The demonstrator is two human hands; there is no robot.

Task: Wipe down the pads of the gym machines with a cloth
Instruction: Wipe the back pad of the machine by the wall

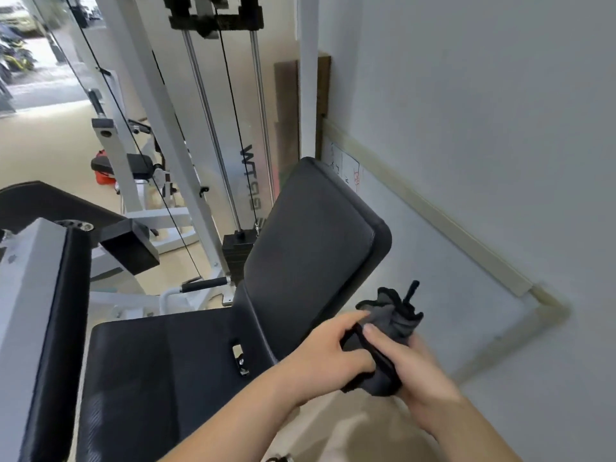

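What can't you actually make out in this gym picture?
Head view:
Weight stack: partly hidden behind the backrest pad.
Wall poster: too small and blurred to read.
Cloth: partly covered by left hand and right hand.
Seat pad: cut off by bottom edge.

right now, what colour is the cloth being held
The cloth is grey with black trim, clearest in the head view.

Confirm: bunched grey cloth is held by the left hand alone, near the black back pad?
Not alone. The head view shows the left hand and the right hand both gripping the cloth. The rest stands: it is grey, bunched, and near the black back pad.
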